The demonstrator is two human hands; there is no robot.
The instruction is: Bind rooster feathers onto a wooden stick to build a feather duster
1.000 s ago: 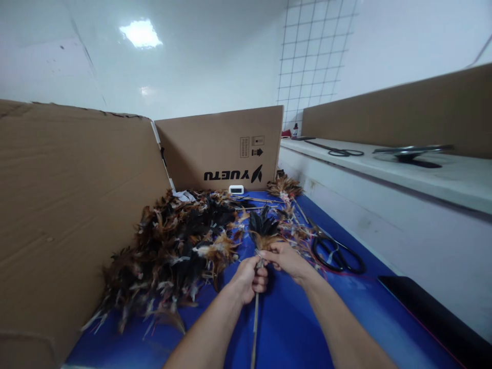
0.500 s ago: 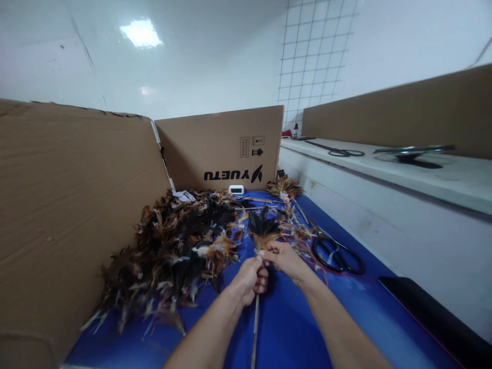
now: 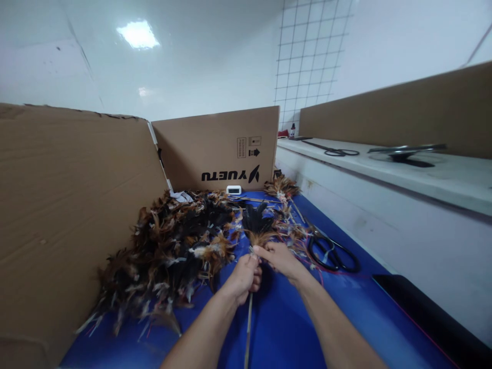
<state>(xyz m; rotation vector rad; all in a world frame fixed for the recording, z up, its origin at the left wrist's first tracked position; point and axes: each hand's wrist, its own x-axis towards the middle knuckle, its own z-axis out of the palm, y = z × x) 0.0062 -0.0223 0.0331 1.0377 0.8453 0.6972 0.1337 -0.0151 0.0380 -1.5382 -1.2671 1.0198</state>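
Observation:
My left hand point(image 3: 243, 277) grips a thin wooden stick point(image 3: 248, 328) that runs down toward the bottom edge. At the stick's top sits a small tuft of black and brown feathers point(image 3: 257, 225). My right hand point(image 3: 282, 260) pinches the base of that tuft, right against my left hand. Both hands meet over the blue table cover point(image 3: 284, 318). A big heap of dark brown and black feathers point(image 3: 172, 251) lies just to the left of my hands.
Black scissors point(image 3: 330, 252) lie to the right of my hands, beside loose feathers and red thread. Cardboard walls stand at the left point(image 3: 69, 215) and back point(image 3: 219, 148). A small white device point(image 3: 233, 190) sits by the back box. A white ledge point(image 3: 384, 169) at right carries another pair of scissors.
The view has shifted slightly, so hands and tuft sit a little further left and higher. Both hands keep their grip on the stick and feathers.

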